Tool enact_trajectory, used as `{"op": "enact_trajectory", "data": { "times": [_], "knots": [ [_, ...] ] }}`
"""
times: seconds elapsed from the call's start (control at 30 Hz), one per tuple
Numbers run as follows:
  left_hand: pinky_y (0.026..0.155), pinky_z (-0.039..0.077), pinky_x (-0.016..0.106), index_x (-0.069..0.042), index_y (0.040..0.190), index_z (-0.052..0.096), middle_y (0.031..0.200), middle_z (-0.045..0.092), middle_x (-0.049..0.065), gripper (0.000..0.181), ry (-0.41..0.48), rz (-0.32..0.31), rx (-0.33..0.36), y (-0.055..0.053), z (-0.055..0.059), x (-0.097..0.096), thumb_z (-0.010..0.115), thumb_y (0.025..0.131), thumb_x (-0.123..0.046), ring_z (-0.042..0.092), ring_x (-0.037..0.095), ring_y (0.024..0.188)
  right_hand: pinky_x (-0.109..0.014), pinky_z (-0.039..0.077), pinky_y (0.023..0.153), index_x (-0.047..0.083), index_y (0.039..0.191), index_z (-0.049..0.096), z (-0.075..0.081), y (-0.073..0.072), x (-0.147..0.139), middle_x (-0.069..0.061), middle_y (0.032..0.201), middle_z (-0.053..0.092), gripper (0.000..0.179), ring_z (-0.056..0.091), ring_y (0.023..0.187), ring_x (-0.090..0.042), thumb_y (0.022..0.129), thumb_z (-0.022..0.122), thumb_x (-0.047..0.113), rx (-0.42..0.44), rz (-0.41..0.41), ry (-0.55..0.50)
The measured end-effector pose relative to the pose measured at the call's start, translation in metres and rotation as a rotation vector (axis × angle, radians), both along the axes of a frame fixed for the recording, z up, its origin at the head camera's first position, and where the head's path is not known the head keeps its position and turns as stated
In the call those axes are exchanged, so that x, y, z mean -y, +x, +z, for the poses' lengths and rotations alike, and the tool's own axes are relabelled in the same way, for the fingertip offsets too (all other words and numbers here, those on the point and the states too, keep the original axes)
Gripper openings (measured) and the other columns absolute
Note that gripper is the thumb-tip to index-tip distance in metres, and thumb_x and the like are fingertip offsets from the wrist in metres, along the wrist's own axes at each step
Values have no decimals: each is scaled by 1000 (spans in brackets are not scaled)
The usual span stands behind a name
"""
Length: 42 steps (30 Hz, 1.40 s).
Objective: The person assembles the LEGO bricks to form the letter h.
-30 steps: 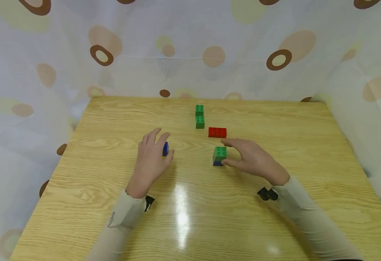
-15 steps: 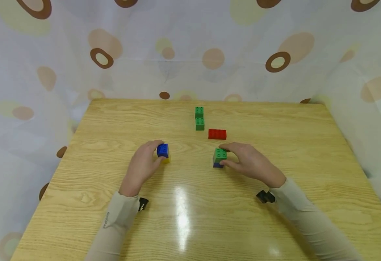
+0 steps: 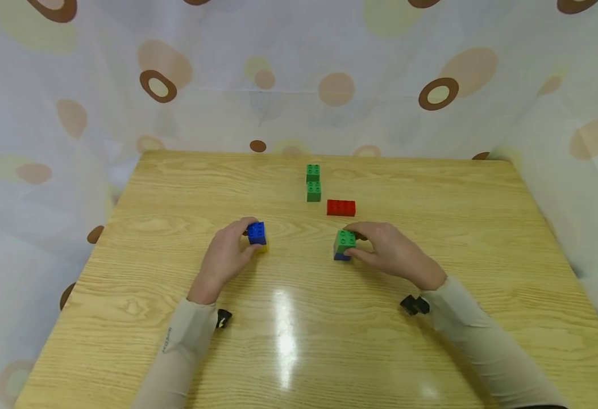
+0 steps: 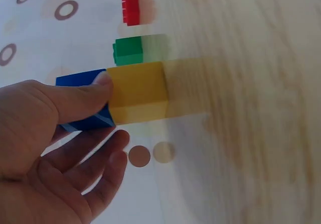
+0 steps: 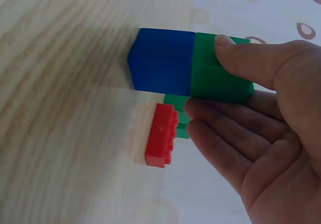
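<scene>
Between thumb and forefinger, my left hand [image 3: 224, 259] pinches a blue toy building brick [image 3: 256, 231]. That brick sits on a yellow brick [image 4: 138, 93], which stands on the table. Over to the right, my right hand [image 3: 395, 254] holds a green brick [image 3: 346, 240] stacked on a dark blue brick [image 5: 161, 61]. In the right wrist view the thumb lies on the green brick's near side, and the forefinger is mostly hidden behind it. The left wrist view shows the left hand's other fingers loosely bent below the blue brick.
Behind the stacks, a red brick [image 3: 341, 208] lies on the wooden table [image 3: 432, 193]. Two green bricks, a nearer one [image 3: 314, 192] and a farther one [image 3: 312, 172], stand close together farther back. A spotted cloth [image 3: 289, 113] hangs behind the table.
My left hand has moved back from above the blue brick to its left side and now grips it. My right hand's fingers have closed in on the green brick. Both stacks stay about where they were.
</scene>
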<state>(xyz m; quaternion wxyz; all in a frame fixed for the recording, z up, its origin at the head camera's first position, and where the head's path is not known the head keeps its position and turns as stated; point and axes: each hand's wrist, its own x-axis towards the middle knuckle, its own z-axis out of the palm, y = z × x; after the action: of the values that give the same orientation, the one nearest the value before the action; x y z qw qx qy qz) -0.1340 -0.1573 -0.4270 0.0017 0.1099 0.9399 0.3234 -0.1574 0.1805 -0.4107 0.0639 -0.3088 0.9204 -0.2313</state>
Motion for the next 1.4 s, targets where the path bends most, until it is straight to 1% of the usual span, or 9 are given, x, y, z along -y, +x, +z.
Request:
{"op": "enact_trajectory", "data": {
  "times": [0.27,0.43,0.53,0.63,0.73,0.87,1.1,1.27,1.4],
  "knots": [
    [94,55,46,-1,134,58,129,66,18,48,31,-55,-17,-6,-5,-4,77,91,-9,65,33,116,-44,58,89,2,132,62,-2,-1,1,-9,116,72,47,71,102,-27,94,75,26,26,0,-43],
    [94,56,43,0,134,59,129,66,18,47,62,-70,13,-8,-7,-11,77,91,-9,65,33,116,-43,59,87,1,131,62,-2,0,0,-11,115,71,45,72,100,-26,94,75,23,45,3,-56],
    [93,57,43,0,134,58,129,65,19,47,75,-79,29,-8,-6,-15,76,91,-8,65,34,116,-42,59,86,0,131,61,-2,1,-1,-12,116,70,44,72,100,-26,94,74,22,55,-8,-66],
    [93,57,43,1,135,57,130,65,19,48,88,-102,41,-7,-5,-20,75,92,-7,64,34,116,-42,59,87,1,130,61,-1,1,-4,-11,117,70,43,72,101,-27,95,73,22,72,-25,-77],
    [93,57,42,2,138,55,132,63,20,50,104,-133,51,-7,-6,-27,74,92,-6,64,34,117,-43,59,88,1,129,61,3,2,-8,-11,117,70,42,71,102,-27,95,74,21,80,-41,-82],
    [93,57,41,2,141,53,134,62,19,53,126,-177,55,-8,-7,-37,73,93,-7,64,32,118,-45,58,88,1,128,63,9,2,-15,-11,117,70,42,70,101,-27,93,76,20,65,-56,-67],
    [92,57,39,2,142,51,130,64,17,55,160,-235,59,-8,-8,-59,73,93,-8,65,29,112,-47,58,88,1,126,65,17,5,-25,-12,117,70,42,70,100,-28,91,77,20,48,-45,-31],
    [93,56,38,2,137,54,129,64,16,49,168,-264,84,-5,-8,-74,73,94,-9,64,27,112,-47,58,87,2,126,65,18,9,-29,-9,115,71,40,70,100,-27,92,77,20,96,-19,-7],
    [94,56,37,0,134,56,127,64,13,45,165,-272,97,-2,-7,-83,73,94,-12,64,25,112,-47,58,87,2,125,66,17,11,-31,-7,111,71,39,71,99,-26,92,76,21,133,-2,-8]
  ]
}}
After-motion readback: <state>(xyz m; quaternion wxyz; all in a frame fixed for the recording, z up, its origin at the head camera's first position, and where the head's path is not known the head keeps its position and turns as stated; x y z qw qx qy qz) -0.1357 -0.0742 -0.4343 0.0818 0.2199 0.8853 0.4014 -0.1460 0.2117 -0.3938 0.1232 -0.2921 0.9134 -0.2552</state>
